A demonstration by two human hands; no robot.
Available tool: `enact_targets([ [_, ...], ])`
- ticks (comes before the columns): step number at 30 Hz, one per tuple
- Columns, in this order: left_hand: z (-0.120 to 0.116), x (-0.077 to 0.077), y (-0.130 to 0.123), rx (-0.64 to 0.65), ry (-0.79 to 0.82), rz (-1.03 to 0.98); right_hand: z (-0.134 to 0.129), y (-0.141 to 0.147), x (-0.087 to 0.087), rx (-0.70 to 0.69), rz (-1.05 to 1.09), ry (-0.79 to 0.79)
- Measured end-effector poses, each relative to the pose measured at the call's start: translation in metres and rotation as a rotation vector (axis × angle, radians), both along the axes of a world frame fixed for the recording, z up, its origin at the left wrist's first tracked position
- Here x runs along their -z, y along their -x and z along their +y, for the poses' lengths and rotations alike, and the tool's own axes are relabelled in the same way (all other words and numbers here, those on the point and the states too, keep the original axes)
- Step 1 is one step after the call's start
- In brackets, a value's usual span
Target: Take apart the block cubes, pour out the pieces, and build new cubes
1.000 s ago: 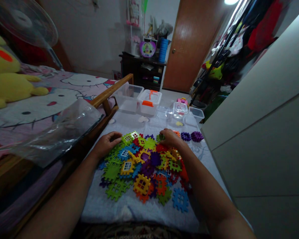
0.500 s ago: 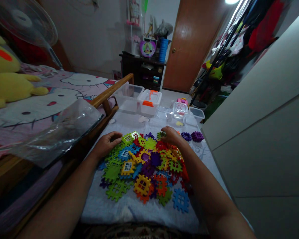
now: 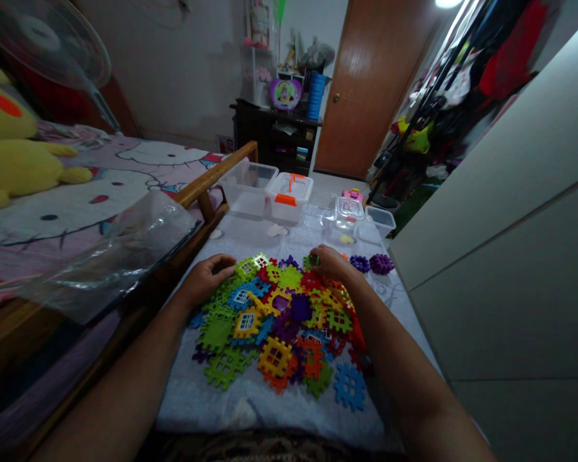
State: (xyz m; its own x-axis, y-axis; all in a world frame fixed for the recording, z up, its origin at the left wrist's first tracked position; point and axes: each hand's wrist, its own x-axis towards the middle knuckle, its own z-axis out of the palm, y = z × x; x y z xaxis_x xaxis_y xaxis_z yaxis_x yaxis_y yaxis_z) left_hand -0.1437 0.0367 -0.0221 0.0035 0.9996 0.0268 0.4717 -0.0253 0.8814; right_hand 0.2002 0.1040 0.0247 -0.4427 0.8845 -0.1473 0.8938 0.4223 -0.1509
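Note:
A heap of colourful plastic interlocking building blocks (image 3: 289, 314) lies on the cloth-covered surface (image 3: 264, 417), flat squares with notched edges, several with window grids. My left hand (image 3: 208, 277) rests at the heap's far left side, thumb and fingers apart, its tips beside a lime-green window block (image 3: 246, 267). At the far right side is my right hand (image 3: 331, 262), fingers curved with a gap to the thumb. A green block (image 3: 311, 261) shows by its fingertips; whether they touch cannot be made out. A blue window block (image 3: 350, 387) lies at the near right.
Behind the heap stand a clear bin (image 3: 248, 189), a lidded box (image 3: 289, 199) with orange latches, and smaller clear containers (image 3: 349, 208). Two purple block assemblies (image 3: 381, 264) sit to the right. A wooden bed rail (image 3: 216, 176) runs along the left, a white cabinet (image 3: 510, 256) along the right.

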Motion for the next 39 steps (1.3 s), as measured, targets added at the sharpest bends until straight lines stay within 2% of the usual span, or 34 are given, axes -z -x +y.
enact_targets([
  [5, 0.0, -0.002, -0.001, 0.0, 0.0, 0.001, -0.007, 0.003, -0.009, -0.002, 0.004, -0.002],
  [9, 0.0, -0.001, 0.0, 0.007, -0.002, 0.017, -0.02, 0.019, -0.02, -0.049, 0.103, -0.034],
  [13, 0.0, -0.001, 0.0, 0.01, -0.009, 0.012, -0.034, 0.041, -0.024, -0.157, 0.142, 0.057],
  [16, 0.0, -0.001, 0.0, 0.017, -0.008, 0.003, -0.04, 0.049, -0.025, -0.126, 0.165, 0.1],
  [22, 0.0, -0.001, -0.001, 0.003, -0.012, -0.002, -0.041, 0.041, -0.029, -0.078, 0.325, 0.215],
  [31, 0.002, 0.001, 0.002, 0.014, -0.009, 0.05, -0.037, 0.036, -0.025, -0.121, 0.453, 0.238],
  [35, 0.002, 0.002, 0.002, 0.019, -0.018, 0.043, -0.019, 0.021, -0.029, -0.05, 0.565, 0.081],
  [39, 0.001, 0.0, 0.0, 0.015, -0.013, 0.024, 0.005, 0.004, -0.029, 0.094, 0.47, -0.209],
])
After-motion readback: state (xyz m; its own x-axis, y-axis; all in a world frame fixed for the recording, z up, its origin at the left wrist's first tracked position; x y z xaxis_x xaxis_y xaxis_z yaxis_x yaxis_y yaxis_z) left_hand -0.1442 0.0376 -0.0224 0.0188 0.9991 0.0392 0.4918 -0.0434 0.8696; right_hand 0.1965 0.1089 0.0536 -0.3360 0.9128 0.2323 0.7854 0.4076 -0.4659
